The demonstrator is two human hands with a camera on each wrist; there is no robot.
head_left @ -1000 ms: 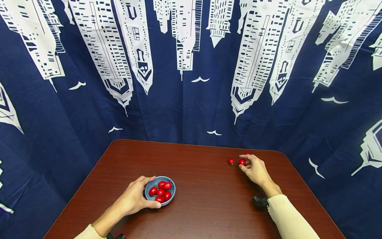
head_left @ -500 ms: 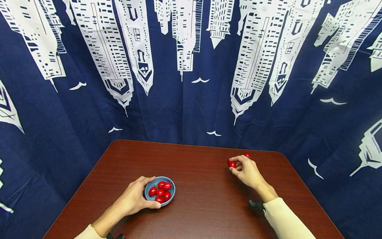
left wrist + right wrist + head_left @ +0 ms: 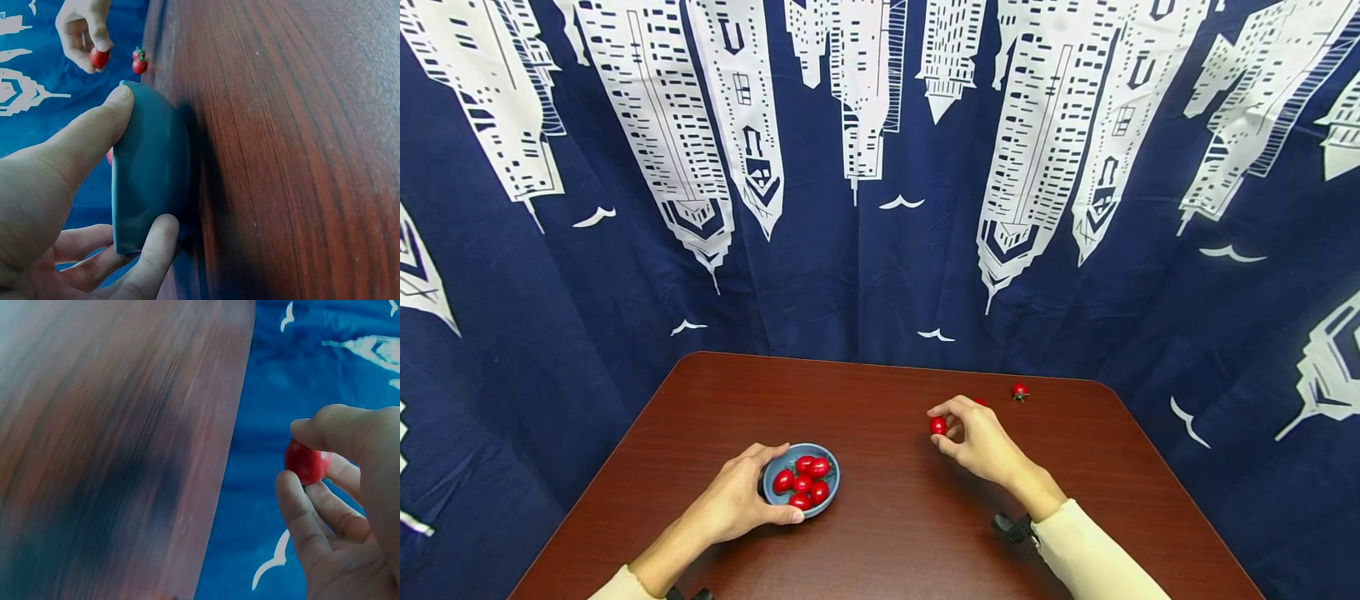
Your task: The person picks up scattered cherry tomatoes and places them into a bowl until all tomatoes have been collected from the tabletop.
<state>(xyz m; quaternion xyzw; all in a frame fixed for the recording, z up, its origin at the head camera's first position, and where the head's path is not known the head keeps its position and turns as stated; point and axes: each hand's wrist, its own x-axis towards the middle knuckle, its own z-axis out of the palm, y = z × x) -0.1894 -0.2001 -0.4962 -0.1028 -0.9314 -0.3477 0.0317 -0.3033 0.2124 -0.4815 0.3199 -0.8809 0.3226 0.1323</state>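
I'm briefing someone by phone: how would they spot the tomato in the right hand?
Find the brown table, then the right hand, the one not touching the blue bowl. It pinches one small, shiny red tomato. Unlike those in the bowl or on the table, this one is held.

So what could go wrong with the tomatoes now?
The held tomato is only pinched by the right hand, so it might slip and drop.

The small bowl has six tomatoes showing inside, so if one more goes in, one might roll out.

The far-right tomato lies near the table edge; a bump might send it over.
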